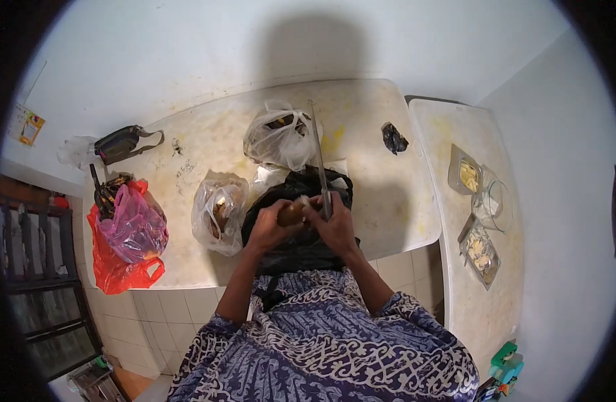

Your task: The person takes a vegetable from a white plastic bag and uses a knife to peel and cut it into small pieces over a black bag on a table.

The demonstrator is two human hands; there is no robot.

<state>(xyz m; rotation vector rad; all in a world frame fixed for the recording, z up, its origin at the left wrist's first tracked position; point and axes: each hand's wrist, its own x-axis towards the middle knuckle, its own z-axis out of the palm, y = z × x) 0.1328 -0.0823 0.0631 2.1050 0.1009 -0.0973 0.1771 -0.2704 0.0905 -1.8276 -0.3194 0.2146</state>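
My left hand (270,230) is closed round a brown-skinned piece of produce (292,214), whose exact kind I cannot make out. A pale patch shows at its right end, by the fingertips. My right hand (336,228) grips a long knife (321,157) by its handle, the blade pointing away toward the wall. The right fingertips also touch the pale end of the produce. Below both hands a black plastic bag (294,251) is spread at the near edge of the table.
On the white table (395,201) are a translucent bag (274,137), a smaller clear bag (231,204), crumpled black plastic (394,138), red bag (114,271), pink bag (134,228) and dark pouch (124,143). A side table holds metal trays (467,175) of pale pieces and a clear bowl (499,208).
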